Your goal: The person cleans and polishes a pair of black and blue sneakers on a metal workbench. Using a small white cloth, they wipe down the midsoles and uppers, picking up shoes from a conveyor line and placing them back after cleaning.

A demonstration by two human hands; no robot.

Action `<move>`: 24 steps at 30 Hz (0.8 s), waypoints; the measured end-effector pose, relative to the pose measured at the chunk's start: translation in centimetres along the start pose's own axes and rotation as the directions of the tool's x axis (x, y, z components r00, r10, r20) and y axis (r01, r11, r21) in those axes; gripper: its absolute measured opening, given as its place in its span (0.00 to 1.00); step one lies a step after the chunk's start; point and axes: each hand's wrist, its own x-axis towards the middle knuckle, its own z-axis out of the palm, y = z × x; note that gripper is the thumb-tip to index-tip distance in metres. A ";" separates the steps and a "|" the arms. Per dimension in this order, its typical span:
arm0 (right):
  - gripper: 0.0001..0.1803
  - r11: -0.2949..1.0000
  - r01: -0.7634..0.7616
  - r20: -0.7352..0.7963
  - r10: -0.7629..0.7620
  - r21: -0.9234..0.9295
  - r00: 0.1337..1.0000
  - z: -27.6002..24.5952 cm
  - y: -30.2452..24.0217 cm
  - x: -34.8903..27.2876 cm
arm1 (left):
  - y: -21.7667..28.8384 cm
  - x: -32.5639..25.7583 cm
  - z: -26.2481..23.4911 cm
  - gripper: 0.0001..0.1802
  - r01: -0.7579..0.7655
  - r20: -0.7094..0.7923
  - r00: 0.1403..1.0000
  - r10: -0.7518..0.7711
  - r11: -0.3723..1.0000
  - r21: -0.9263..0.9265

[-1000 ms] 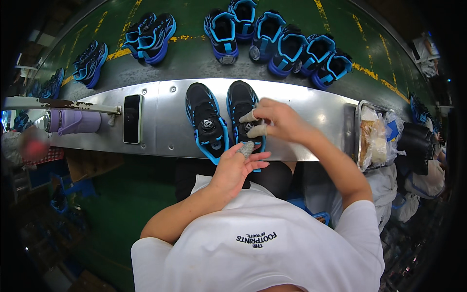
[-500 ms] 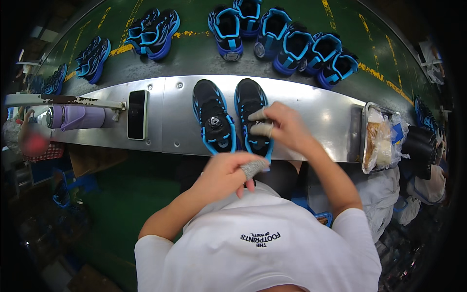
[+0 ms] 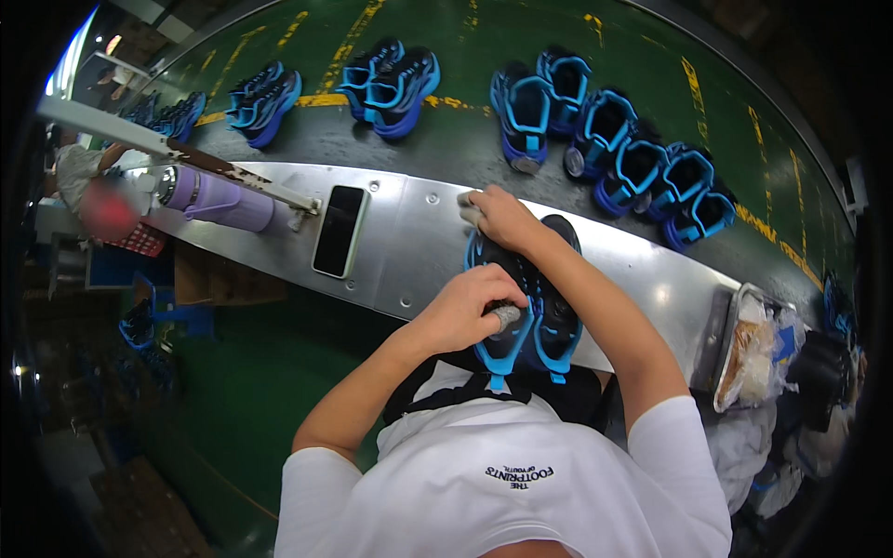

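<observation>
A pair of black sneakers with bright blue trim lies side by side on the metal bench before me, toes pointing away. My left hand (image 3: 470, 310) is closed at the opening of the left sneaker (image 3: 503, 353), with its fingers curled at the tongue and a grey cover on the thumb. Over that same shoe's toe bends my right hand (image 3: 502, 219), pale covers on two fingertips; its grip is partly hidden. Beneath my right forearm sits the right sneaker (image 3: 558, 348), its toe showing beyond the arm.
On the metal bench (image 3: 651, 288) lie a phone (image 3: 341, 232) and a purple bottle (image 3: 228, 203) beside a rusty white bar (image 3: 177, 149). A tray (image 3: 724, 372) with plastic-wrapped items stands at right. Several matching sneakers (image 3: 609, 130) line the dark surface beyond. Another person (image 3: 79, 177) is far left.
My right hand has gone from the right sneaker's upper to the left one's toe. My left hand has moved onto the left sneaker's opening. The whole view has shifted and tilted.
</observation>
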 end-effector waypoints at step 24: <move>0.14 0.979 0.192 -0.366 -0.155 0.067 0.918 2.1 17.0 3.2 | -11.5 11.6 7.7 0.19 -0.032 0.106 0.993 0.052 0.984 -0.177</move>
